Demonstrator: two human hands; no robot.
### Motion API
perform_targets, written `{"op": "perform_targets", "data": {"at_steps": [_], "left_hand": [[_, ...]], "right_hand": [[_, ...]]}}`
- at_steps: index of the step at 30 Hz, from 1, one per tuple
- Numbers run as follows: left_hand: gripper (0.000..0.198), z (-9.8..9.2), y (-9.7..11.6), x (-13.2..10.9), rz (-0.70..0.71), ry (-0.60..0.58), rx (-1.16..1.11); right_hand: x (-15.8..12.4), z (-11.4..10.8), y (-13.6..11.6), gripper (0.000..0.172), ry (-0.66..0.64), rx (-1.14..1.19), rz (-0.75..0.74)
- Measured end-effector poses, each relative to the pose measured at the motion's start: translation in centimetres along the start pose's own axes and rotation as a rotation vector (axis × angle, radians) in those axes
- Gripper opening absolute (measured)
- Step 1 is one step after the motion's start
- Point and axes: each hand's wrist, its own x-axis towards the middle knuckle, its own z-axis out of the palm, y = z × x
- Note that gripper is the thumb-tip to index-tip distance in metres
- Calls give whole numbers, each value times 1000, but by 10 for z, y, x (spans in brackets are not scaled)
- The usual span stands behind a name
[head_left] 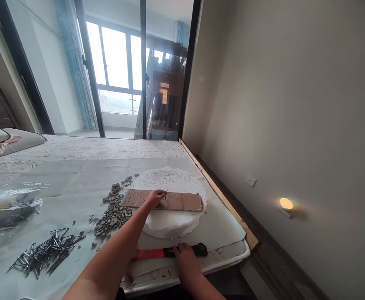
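My left hand (155, 198) is closed in a pinch over a brown cardboard strip (185, 201), with a thin nail (166, 194) just showing at the fingertips. Rows of small holes dot the strip, mostly on its left part. Beneath the strip lies a round white foam block (170, 179) with a rough, pitted top. Nearer to me, my right hand (185, 255) is wrapped round the red and black handle of a hammer (153, 253), which lies along the bed's front edge. My left forearm hides much of the hammer's head end.
Grey stone chips (112, 216) are heaped left of the foam. A pile of loose nails (46, 252) lies further left, near a clear plastic bag (10, 210). A pale sheet (76, 179) covers the mattress; a wooden bed rail (220, 196) runs along the right, beside the wall.
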Motion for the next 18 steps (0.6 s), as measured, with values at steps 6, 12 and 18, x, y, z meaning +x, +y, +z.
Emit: {"op": "perform_targets", "data": {"at_steps": [6,12,18], "left_hand": [[29,1,2,-2,7,-27,0],[28,1,7,-1,-53,-3,12],[30,-3,9,-2,-45,-48,6]], "right_hand": [[0,2,1,38,12,30,20],[3,0,0,35,20,36,36],[2,6,5,36,69,93,15]]}}
